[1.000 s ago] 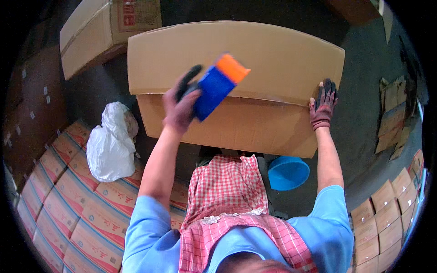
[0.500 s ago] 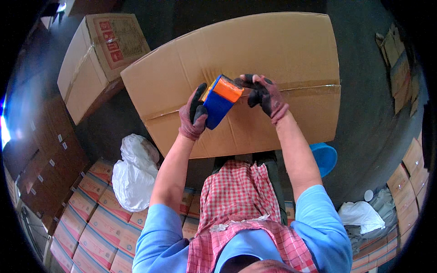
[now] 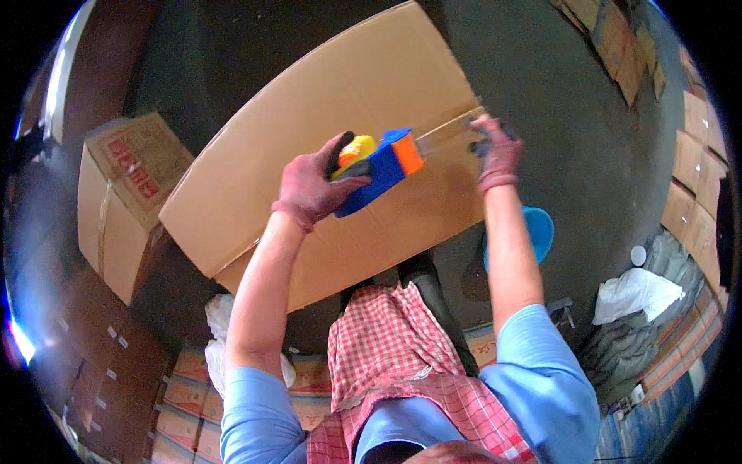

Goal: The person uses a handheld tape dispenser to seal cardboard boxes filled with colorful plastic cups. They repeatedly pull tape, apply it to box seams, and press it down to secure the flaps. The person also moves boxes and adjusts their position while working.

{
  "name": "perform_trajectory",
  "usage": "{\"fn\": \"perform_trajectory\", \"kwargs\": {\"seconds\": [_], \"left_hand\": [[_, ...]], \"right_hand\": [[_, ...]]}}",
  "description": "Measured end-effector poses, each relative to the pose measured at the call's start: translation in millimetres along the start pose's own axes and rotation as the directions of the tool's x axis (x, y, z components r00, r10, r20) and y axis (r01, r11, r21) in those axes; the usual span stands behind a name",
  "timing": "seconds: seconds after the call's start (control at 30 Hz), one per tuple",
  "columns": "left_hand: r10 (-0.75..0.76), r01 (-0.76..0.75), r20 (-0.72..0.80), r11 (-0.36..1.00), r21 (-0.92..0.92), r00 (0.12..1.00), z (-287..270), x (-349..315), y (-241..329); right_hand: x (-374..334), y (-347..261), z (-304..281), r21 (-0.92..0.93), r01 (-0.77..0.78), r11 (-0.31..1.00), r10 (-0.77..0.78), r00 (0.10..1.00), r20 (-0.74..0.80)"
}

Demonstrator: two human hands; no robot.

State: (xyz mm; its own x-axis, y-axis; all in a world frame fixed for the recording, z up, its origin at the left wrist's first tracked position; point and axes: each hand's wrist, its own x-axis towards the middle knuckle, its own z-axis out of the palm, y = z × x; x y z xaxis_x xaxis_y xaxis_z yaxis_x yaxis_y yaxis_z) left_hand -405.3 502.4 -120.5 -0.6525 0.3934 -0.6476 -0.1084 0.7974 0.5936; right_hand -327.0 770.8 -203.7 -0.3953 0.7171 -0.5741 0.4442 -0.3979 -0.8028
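Observation:
In my left hand [image 3: 313, 182] is a blue and orange tape dispenser [image 3: 379, 178] with a yellow roll, gripped from its left side above the large cardboard box [image 3: 309, 100]. The orange end of the dispenser points right. A strip of brownish tape [image 3: 448, 130] runs along the box's seam between the dispenser and my right hand [image 3: 497, 151]. My right hand's fingers are curled at the box's right edge, apparently on the tape's end; the fingertips are partly hidden. Both hands wear reddish gloves with dark fingers.
Left of the big box stands another carton [image 3: 120, 193]. A blue basin [image 3: 537, 232] is on the floor by my right forearm. Stacked cartons [image 3: 185, 394] line the lower left, more cartons [image 3: 699, 178] the right. Flattened cardboard [image 3: 618, 46] lies at the upper right, a white bag [image 3: 638, 295] at the lower right.
My right hand has moved from beside the dispenser to the box's right edge. My left hand has turned the dispenser so it points more to the right. The view has rotated and shifted.

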Motion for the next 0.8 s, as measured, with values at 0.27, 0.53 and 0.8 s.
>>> {"fn": "perform_trajectory", "kwargs": {"seconds": [0.27,0.53,0.8], "left_hand": [[0.135,-0.085,-0.155,0.953,0.291,0.979,57,41,62],[0.285,-0.276,-0.259,0.958,0.073,0.923,77,28,28],[0.057,-0.060,0.228,0.998,0.004,0.972,47,-14,54]], "right_hand": [[128,51,-23,-0.849,0.015,0.528,-0.027,1.000,0.001],[172,88,-46,-0.791,0.116,0.600,0.188,0.941,0.281],[87,21,-20,-0.773,0.143,0.618,0.200,0.922,0.331]]}}
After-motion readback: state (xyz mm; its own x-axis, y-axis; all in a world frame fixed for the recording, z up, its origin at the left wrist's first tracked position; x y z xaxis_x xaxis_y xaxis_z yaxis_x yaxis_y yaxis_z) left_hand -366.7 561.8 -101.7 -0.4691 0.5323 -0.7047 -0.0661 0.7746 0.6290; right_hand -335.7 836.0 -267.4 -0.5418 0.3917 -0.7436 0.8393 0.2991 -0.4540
